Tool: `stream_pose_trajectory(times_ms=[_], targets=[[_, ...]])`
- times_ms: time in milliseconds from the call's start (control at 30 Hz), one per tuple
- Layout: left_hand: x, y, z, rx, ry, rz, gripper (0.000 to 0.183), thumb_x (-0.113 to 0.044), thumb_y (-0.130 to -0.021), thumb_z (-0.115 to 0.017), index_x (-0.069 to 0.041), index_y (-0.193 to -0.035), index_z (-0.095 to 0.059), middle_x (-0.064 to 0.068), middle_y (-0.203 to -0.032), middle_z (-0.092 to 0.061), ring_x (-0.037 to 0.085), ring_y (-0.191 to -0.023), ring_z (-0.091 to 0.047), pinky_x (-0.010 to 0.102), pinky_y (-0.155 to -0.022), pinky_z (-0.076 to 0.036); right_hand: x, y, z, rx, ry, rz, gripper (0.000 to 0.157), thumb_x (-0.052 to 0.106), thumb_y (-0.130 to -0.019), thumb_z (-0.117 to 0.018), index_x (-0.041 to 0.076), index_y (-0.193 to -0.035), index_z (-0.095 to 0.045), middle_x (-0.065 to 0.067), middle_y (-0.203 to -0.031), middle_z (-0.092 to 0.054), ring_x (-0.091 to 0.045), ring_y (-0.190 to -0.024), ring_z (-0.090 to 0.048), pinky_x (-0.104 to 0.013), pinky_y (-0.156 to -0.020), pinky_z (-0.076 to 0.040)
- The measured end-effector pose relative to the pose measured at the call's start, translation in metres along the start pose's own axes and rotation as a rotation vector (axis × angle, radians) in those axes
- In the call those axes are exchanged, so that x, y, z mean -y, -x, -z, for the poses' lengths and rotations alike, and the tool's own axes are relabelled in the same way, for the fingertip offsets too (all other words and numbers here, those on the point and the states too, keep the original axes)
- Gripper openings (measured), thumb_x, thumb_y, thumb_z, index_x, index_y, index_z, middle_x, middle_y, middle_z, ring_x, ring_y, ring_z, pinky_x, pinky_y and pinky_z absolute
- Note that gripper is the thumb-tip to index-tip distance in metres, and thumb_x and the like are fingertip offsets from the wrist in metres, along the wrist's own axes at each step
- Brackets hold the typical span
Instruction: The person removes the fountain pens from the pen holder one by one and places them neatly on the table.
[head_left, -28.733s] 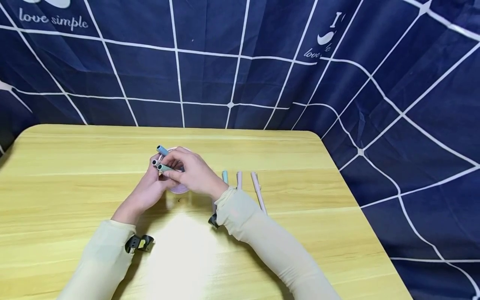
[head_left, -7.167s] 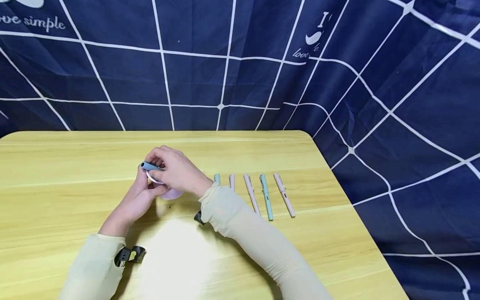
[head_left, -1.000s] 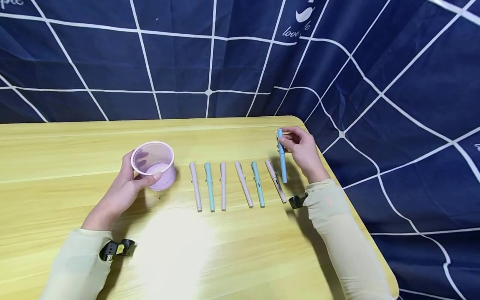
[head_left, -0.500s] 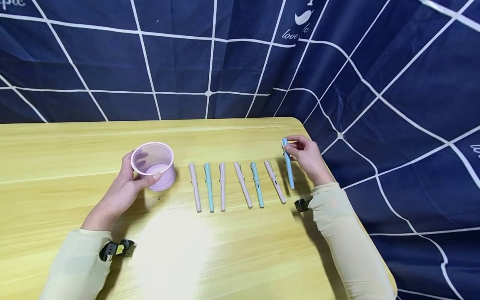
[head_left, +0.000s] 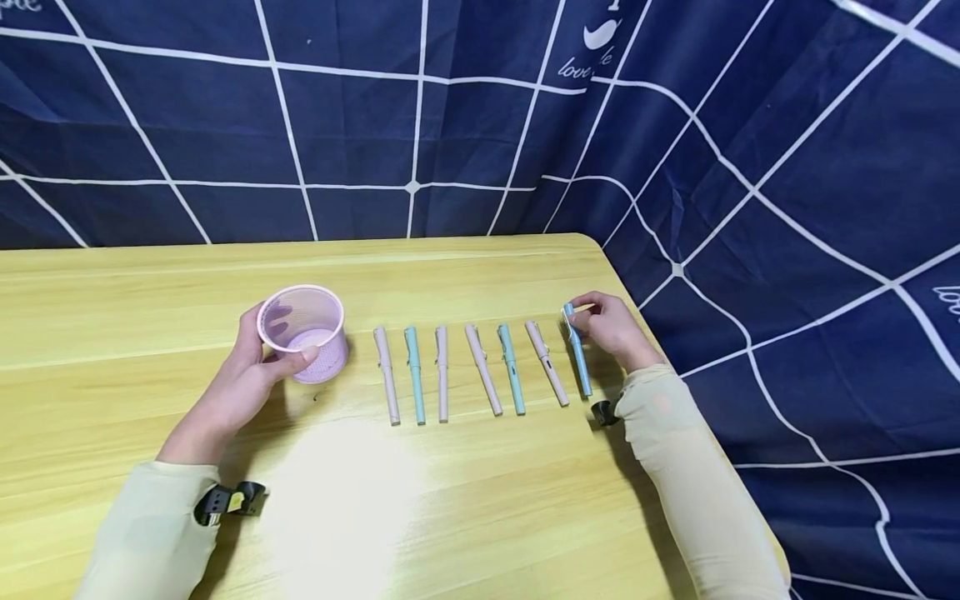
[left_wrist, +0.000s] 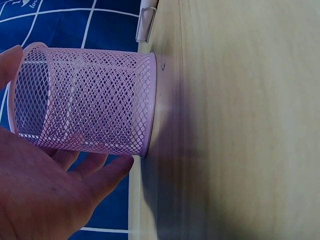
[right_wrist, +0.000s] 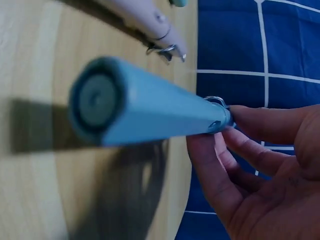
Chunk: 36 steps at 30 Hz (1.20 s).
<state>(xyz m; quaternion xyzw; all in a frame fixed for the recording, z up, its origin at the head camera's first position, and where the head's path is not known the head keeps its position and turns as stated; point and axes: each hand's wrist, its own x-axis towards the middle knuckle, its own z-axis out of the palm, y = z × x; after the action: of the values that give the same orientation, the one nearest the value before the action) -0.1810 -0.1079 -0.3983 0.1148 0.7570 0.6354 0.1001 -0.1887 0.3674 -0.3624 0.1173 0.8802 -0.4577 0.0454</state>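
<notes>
My left hand (head_left: 243,375) grips a pink-lilac mesh pen holder (left_wrist: 85,95) round its side, thumb at the rim; its mesh base shows inside. At the right of the table, my right hand (head_left: 611,327) pinches a blue pen (head_left: 578,354) near its clip end. The right wrist view shows that pen (right_wrist: 150,107) end-on; whether its far tip touches the table I cannot tell. Left of it lies a row of pens with clips: a pinkish pen (head_left: 547,363), a teal pen (head_left: 512,369), another pinkish pen (head_left: 483,369), and further lilac and teal ones.
The other row pens are a lilac pen (head_left: 442,373), a teal pen (head_left: 416,375) and a lilac pen (head_left: 387,375). They lie on a wood-grain table (head_left: 450,500). A dark blue gridded curtain (head_left: 360,125) hangs behind and along the right edge.
Earlier, pens stood in the holder and my right hand reached into it. The row has grown rightward since. Over the last second, the blue pen has come down beside the row's right end.
</notes>
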Motion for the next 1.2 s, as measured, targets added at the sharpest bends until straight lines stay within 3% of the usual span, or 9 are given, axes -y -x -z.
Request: stream_pose_trajectory(times_ms=[167,467,900,1200], targets=[[0.0,0.0,-0.001,-0.004,-0.006,-0.003,0.079,-0.01,-0.096,-0.06,-0.004,-0.153,-0.006,0.02,-0.153,-0.018,0.04,-0.136,-0.018,0.06,-0.111,-0.017,-0.007,-0.002,-0.001,0.056,0.054,-0.044,0.031,0.004,-0.096,-0.055,-0.011,-0.123,-0.053,-0.02,-0.104,-0.06,-0.018,-0.076,-0.059,-0.037,-0.076,-0.055],[0.0,0.0,-0.001,-0.001,-0.006,0.011,0.079,-0.011,-0.096,-0.06,-0.005,-0.154,-0.006,0.019,-0.154,-0.017,0.039,-0.137,-0.017,0.06,-0.112,-0.015,-0.013,-0.005,-0.005,0.127,0.057,-0.116,0.033,0.006,-0.095,-0.058,-0.009,-0.124,-0.053,-0.021,-0.109,-0.061,-0.023,-0.085,-0.061,-0.036,-0.075,-0.056],[0.0,0.004,0.002,0.004,-0.009,0.009,0.08,-0.017,-0.096,-0.061,-0.006,-0.153,-0.006,0.019,-0.153,-0.018,0.04,-0.138,-0.017,0.061,-0.111,-0.015,-0.012,-0.008,-0.015,0.109,0.132,-0.127,0.025,0.009,-0.096,-0.058,-0.006,-0.116,-0.057,-0.019,-0.11,-0.059,-0.025,-0.086,-0.06,-0.034,-0.076,-0.052],[-0.001,0.002,0.001,0.003,-0.004,0.003,0.079,-0.016,-0.096,-0.062,-0.003,-0.152,-0.008,0.019,-0.152,-0.02,0.038,-0.136,-0.019,0.06,-0.111,-0.016,-0.011,-0.007,-0.011,0.093,0.15,-0.129,0.023,0.007,-0.097,-0.055,-0.007,-0.115,-0.057,-0.02,-0.11,-0.059,-0.027,-0.087,-0.06,-0.035,-0.077,-0.052]])
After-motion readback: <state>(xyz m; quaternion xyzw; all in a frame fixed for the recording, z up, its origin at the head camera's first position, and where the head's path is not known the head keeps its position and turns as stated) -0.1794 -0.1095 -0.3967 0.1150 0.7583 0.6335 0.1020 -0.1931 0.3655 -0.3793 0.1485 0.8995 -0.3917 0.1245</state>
